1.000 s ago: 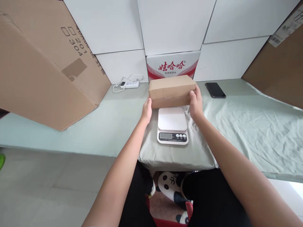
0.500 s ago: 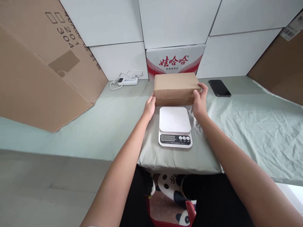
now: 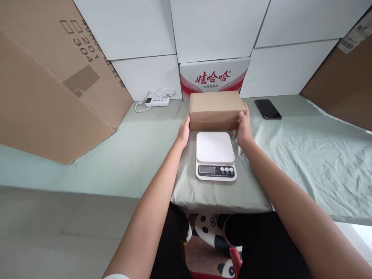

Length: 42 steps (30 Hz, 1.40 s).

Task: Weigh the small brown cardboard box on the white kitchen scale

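Observation:
A closed brown cardboard box (image 3: 216,109) sits on the green cloth just behind a white kitchen scale (image 3: 215,155). My left hand (image 3: 184,131) presses against the box's left end and my right hand (image 3: 243,128) against its right end, gripping it between them. The scale's white platform is bare, and its display and buttons face me. Whether the box rests on the cloth or hangs slightly above it I cannot tell.
A red and white printed carton (image 3: 214,77) stands right behind the box against white blocks. A black phone (image 3: 267,109) lies to the right, a white power strip (image 3: 157,101) to the left. Large cardboard sheets (image 3: 55,81) lean at both sides.
The box has moved away from me, from over the scale's far edge down to the cloth behind it. Both hands went with it.

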Available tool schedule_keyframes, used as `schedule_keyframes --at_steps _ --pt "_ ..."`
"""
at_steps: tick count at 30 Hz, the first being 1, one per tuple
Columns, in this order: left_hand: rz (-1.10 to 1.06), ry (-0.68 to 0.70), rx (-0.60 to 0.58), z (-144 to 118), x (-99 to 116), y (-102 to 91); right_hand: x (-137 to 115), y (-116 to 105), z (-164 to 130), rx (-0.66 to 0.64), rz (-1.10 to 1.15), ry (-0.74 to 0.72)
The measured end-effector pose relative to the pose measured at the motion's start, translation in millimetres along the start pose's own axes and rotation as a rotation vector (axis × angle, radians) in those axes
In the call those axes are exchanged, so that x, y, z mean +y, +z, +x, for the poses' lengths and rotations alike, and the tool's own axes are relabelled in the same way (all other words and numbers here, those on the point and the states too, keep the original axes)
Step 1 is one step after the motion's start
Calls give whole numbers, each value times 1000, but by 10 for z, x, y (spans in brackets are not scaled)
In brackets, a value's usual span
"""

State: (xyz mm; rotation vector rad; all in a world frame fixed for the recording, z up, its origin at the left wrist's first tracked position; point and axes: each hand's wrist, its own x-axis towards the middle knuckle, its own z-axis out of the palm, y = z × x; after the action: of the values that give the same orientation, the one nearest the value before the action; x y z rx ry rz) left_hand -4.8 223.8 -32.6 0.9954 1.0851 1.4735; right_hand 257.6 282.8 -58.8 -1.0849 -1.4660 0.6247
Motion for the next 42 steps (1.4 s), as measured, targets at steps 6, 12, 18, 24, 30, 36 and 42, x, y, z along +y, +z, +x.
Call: schedule_keyframes --at_steps 6,12,18,24,30,36,42 --pt "30 104 -26 -87 196 13 -246 -3 24 11 53 39" --pt "96 202 -32 -451 534 103 -726 -227 -275 58 -11 -126" --pt "137 171 11 -1093 594 121 -1052 -466 -924 52 -70 -148" --pt "199 164 -8 -1552 663 85 -1175 -614 -1341 43 -84 -120" --pt "299 15 167 -1653 701 143 -1236 -623 -1448 15 -67 -91" --pt "359 11 194 -1701 719 172 -1270 -632 -1437 51 -91 -85" --pt "426 2 162 -1696 777 165 -1239 -649 -1422 66 -98 -93"
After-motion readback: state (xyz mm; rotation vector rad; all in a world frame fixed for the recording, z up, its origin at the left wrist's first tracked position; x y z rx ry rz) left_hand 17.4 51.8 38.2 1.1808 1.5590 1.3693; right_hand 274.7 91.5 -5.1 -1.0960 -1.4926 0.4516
